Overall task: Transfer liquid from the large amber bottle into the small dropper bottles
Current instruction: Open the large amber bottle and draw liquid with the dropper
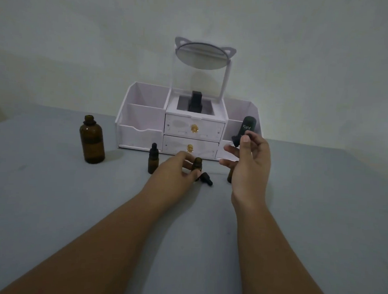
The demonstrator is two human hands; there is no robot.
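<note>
Now your left hand [176, 166] grips a small open amber glass dropper bottle [197, 164] standing on the grey table [48, 206], its black dropper cap [206, 179] lying just beside it. Your right hand [248, 163] pinches an upturned dark green "Kahf" bottle [246, 129]. The large uncapped amber glass bottle [91, 140] stands well apart, far left.

A home dressing corner: a white vanity organiser [190, 133] with gold-knobbed drawers stands against a plain wall [81, 37], a cat-eared mirror [202, 55] rising above it (the light is dim), grey bedding-like surface [48, 206] in front.
</note>
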